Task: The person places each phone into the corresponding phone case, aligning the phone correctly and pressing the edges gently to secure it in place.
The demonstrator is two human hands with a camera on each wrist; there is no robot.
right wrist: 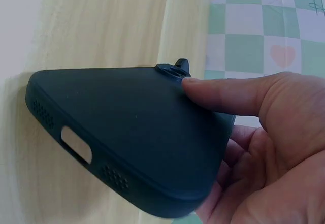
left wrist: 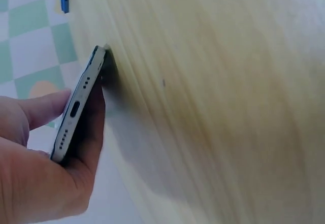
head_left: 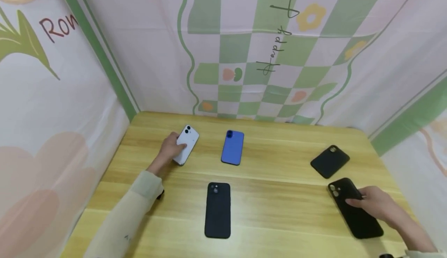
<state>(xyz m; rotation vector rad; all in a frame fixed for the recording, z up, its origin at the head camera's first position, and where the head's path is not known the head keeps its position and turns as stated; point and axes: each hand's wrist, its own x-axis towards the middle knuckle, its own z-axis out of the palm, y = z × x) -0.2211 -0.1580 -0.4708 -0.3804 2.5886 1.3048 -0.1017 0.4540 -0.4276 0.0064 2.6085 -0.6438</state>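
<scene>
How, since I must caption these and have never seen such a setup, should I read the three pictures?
No machine here, just a person's bare hands: the left hand and the right hand. The wide picture comes from a camera on the head; the other two come from a camera on each wrist. On the wood-patterned table lie a blue phone, a black phone and a black case. The left hand holds a white phone; the right hand grips a second black case, whose bottom edge faces its wrist camera.
</scene>
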